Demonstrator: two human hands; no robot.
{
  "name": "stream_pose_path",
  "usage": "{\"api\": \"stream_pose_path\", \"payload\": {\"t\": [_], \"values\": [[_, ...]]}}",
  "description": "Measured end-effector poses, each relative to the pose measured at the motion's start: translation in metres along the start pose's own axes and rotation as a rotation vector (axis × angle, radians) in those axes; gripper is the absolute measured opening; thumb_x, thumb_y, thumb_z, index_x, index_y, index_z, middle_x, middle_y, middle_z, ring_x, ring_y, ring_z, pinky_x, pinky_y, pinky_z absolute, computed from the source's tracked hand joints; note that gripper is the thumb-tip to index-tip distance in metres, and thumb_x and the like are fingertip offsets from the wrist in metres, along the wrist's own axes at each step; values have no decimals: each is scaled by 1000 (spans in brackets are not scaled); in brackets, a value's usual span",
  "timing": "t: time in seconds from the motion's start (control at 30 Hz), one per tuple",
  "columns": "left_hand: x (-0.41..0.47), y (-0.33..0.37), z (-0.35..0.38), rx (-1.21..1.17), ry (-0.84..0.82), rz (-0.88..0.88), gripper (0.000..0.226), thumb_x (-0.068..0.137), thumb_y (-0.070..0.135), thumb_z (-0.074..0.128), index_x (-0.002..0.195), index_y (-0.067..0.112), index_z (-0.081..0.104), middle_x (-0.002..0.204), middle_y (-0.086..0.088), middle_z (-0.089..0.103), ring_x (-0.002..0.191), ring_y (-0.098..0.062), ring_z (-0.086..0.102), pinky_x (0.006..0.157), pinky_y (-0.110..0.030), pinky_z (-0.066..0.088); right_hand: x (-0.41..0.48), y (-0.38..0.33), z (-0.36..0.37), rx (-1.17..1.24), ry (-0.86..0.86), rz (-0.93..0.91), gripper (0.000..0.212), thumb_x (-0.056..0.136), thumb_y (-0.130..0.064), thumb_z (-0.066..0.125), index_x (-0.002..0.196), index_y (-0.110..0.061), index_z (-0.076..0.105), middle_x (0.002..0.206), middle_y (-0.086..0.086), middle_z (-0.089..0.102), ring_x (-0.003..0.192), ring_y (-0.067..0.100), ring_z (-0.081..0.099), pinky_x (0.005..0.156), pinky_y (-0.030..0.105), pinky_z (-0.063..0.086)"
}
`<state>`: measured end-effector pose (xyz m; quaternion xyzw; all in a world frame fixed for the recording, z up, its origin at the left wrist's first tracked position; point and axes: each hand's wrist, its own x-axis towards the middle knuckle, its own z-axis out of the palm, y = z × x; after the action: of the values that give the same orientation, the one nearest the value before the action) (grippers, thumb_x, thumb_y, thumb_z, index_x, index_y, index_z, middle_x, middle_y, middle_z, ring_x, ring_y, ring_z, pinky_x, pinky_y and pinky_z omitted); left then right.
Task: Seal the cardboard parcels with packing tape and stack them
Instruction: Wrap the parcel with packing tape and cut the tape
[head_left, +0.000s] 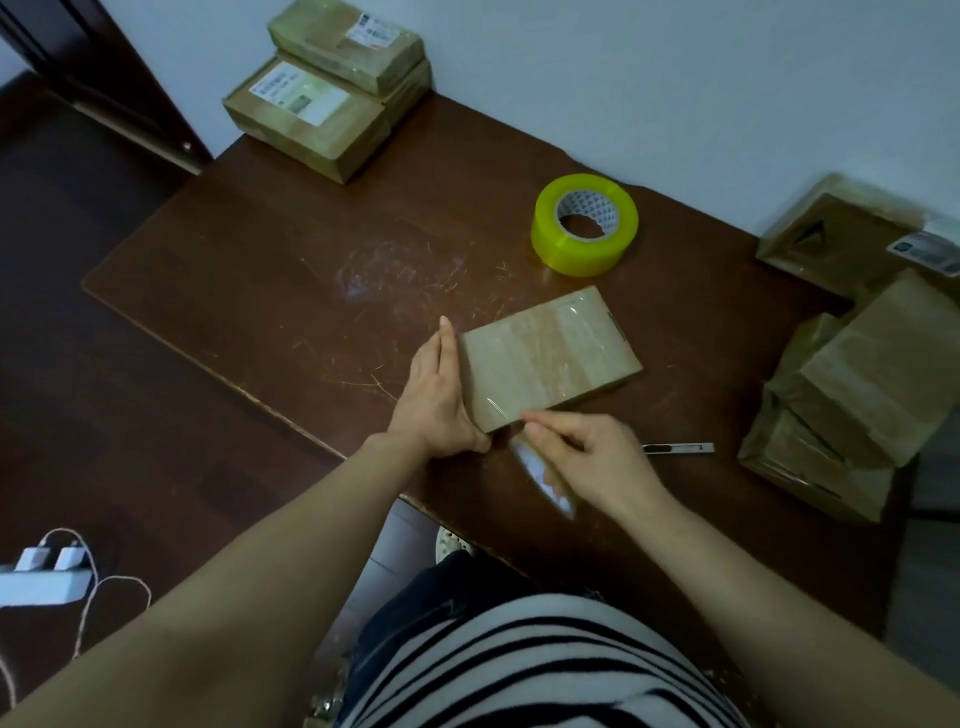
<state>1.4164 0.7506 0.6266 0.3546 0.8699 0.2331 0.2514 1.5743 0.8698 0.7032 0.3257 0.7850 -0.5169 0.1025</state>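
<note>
A small flat cardboard parcel (548, 358) lies on the brown table (260, 291), its top glossy with clear tape. My left hand (441, 395) presses flat against the parcel's left side, fingers straight. My right hand (587, 457) pinches a loose strip of clear tape (545, 480) at the parcel's near corner; the strip hangs toward the table's front edge. A yellow-green roll of packing tape (584, 223) stands behind the parcel.
A stack of taped, labelled parcels (332, 88) sits at the table's back left corner. More brown parcels (857, 395) are piled at the right. A slim utility knife (680, 448) lies right of my right hand. A power strip (41, 579) rests on the floor at left.
</note>
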Motion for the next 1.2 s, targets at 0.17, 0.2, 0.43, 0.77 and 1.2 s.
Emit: {"api": "stream_pose_path", "payload": {"t": [0.17, 0.2, 0.43, 0.77, 1.2], "values": [[0, 0, 0, 86, 1, -5, 149, 51, 44, 87, 148, 13, -21, 156, -9, -1, 143, -27, 1, 117, -40, 10, 5, 1, 18, -337, -34, 99, 32, 97, -47, 45, 125, -40, 60, 51, -9, 62, 52, 2, 63, 70, 26, 55], [0, 0, -1, 108, -2, 5, 146, 51, 45, 86, 150, 16, -18, 155, -8, 0, 143, -27, 1, 117, -40, 11, 10, -1, 19, -366, -51, 122, 32, 97, -47, 44, 125, -40, 60, 53, -9, 62, 53, 3, 63, 68, 26, 54], [18, 16, -12, 262, -136, -143, 120, 60, 74, 46, 152, 17, -7, 158, -11, -16, 144, -26, -22, 112, -46, -20, 38, -8, 22, -420, -78, 215, 31, 96, -47, 48, 88, -31, 73, 49, -7, 60, 51, 6, 59, 56, 24, 42], [54, 32, 26, 467, 181, -57, 91, 89, 71, 6, 151, 6, -4, 160, -13, 1, 148, -24, -4, 118, -42, -6, 30, 4, 24, -155, -110, 68, 37, 96, -40, 51, 129, -26, 60, 111, 5, 71, 101, 23, 66, 93, 30, 49], [72, 28, 13, 564, 79, 72, 101, 78, 82, -6, 152, 14, -5, 161, -6, -7, 148, -19, -7, 115, -44, -11, 10, 22, 32, 373, -39, 105, 60, 94, -30, 59, 147, -21, 33, 131, -2, 56, 117, 6, 53, 89, 11, 44]]}}
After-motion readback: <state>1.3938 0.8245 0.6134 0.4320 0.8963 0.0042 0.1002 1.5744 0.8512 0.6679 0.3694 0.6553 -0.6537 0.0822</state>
